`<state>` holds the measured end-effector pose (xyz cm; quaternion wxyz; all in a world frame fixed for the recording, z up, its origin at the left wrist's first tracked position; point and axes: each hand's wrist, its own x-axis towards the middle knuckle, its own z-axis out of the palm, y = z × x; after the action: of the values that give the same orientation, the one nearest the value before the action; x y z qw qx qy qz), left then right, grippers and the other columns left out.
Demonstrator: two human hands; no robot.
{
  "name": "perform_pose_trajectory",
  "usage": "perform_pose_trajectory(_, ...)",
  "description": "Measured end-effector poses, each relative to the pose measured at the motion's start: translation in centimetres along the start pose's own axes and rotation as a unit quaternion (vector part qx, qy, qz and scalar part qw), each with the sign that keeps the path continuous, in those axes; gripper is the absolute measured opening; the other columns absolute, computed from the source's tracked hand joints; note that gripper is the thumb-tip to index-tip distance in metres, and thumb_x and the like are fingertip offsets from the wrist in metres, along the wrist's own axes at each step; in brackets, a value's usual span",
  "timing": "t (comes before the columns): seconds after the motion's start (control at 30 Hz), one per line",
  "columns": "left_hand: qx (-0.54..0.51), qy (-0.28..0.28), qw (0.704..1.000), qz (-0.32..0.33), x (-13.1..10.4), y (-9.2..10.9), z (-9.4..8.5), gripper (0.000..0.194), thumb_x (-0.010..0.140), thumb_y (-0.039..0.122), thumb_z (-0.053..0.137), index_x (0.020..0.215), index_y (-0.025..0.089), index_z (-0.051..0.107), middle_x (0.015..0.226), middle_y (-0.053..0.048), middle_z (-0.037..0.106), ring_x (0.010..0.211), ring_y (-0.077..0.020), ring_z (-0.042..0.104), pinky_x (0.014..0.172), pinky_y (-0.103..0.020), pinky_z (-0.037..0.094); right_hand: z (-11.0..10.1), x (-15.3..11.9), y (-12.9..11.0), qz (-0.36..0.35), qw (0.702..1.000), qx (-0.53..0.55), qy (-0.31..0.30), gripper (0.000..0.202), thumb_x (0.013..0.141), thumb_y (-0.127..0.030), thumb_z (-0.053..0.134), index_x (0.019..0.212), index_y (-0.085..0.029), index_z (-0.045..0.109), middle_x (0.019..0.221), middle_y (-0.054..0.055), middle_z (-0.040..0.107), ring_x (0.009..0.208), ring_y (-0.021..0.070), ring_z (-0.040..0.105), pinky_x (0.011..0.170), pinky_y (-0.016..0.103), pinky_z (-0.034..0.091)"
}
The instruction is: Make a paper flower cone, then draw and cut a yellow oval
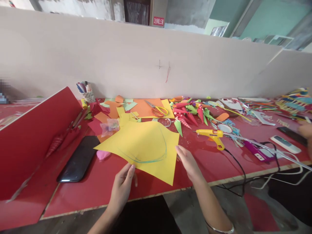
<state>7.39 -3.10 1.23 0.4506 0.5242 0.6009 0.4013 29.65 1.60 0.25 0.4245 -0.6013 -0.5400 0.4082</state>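
Note:
A yellow paper sheet [143,139] is tilted above the red table in front of me. A curved blue-green line [148,161] is drawn on it. My left hand [123,183] pinches the near edge, thumb on top and fingers partly hidden below. At the right edge, my right hand [187,161] grips the sheet between thumb and fingers, some of them out of sight. Beyond the sheet lie orange-handled scissors [159,111] on orange paper [141,107]. A black phone [79,159] rests left of the sheet, and a yellow glue gun [212,135] to its right.
Behind are colourful paper cones [187,110] and a pen cup [88,95]. A red board [36,139] stands at the left. The glue gun's black cable [240,165] hangs over the table edge. Another person's hand [305,131] shows at far right, near a white remote [285,144].

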Motion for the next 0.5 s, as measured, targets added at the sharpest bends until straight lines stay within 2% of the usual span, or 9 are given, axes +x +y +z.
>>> perform_pose_trajectory(0.13, 0.000, -0.063, 0.998, -0.014, 0.3, -0.3, -0.4, 0.039, 0.081, 0.050, 0.037, 0.055, 0.020, 0.043, 0.043, 0.004, 0.044, 0.047, -0.0124, 0.044, 0.056, -0.024, 0.037, -0.7, -0.1, -0.2, 0.026, 0.999, -0.026, -0.021, 0.031, 0.078, -0.042, 0.049, 0.094, -0.018, 0.061, 0.097, 0.009, 0.066, 0.095, 0.0262, 0.058, 0.078, 0.037, 0.047)
perform_pose_trajectory(0.2, -0.031, -0.037, 0.998, -0.034, 0.6, -0.8, -1.1, 0.039, 0.076, 0.054, 0.043, 0.057, 0.020, 0.045, 0.044, 0.004, 0.042, 0.046, -0.0117, 0.041, 0.052, -0.025, 0.036, -1.3, 0.2, -0.1, 0.007, 0.999, -0.045, -0.026, 0.030, 0.079, -0.041, 0.049, 0.095, -0.019, 0.061, 0.100, 0.008, 0.065, 0.097, 0.0259, 0.057, 0.081, 0.037, 0.045)
perform_pose_trajectory(0.3, -0.114, 0.043, 0.988, -0.097, 1.2, -1.8, -3.0, 0.036, 0.067, 0.054, 0.052, 0.059, 0.020, 0.049, 0.042, 0.005, 0.038, 0.043, -0.0114, 0.039, 0.047, -0.025, 0.036, -2.9, 1.1, 0.1, -0.001, 0.998, -0.038, -0.052, 0.031, 0.079, -0.041, 0.049, 0.100, -0.021, 0.060, 0.105, 0.007, 0.064, 0.101, 0.0251, 0.056, 0.082, 0.037, 0.045)
perform_pose_trajectory(0.4, -0.183, 0.097, 0.963, -0.171, 1.7, -2.3, -5.4, 0.034, 0.070, 0.050, 0.046, 0.066, 0.019, 0.057, 0.043, 0.001, 0.049, 0.047, -0.0155, 0.050, 0.046, -0.026, 0.041, -4.5, 2.4, 0.5, 0.011, 0.994, -0.028, -0.103, 0.031, 0.077, -0.042, 0.052, 0.097, -0.020, 0.062, 0.100, 0.006, 0.065, 0.095, 0.0250, 0.059, 0.078, 0.036, 0.047)
perform_pose_trajectory(0.5, -0.193, 0.059, 0.951, -0.236, 2.0, -2.2, -7.2, 0.036, 0.072, 0.049, 0.044, 0.077, 0.018, 0.061, 0.058, -0.003, 0.063, 0.059, -0.0204, 0.060, 0.053, -0.030, 0.047, -5.5, 3.8, 0.7, 0.025, 0.989, -0.038, -0.143, 0.030, 0.076, -0.042, 0.054, 0.095, -0.020, 0.062, 0.096, 0.005, 0.067, 0.089, 0.0247, 0.061, 0.072, 0.036, 0.049)
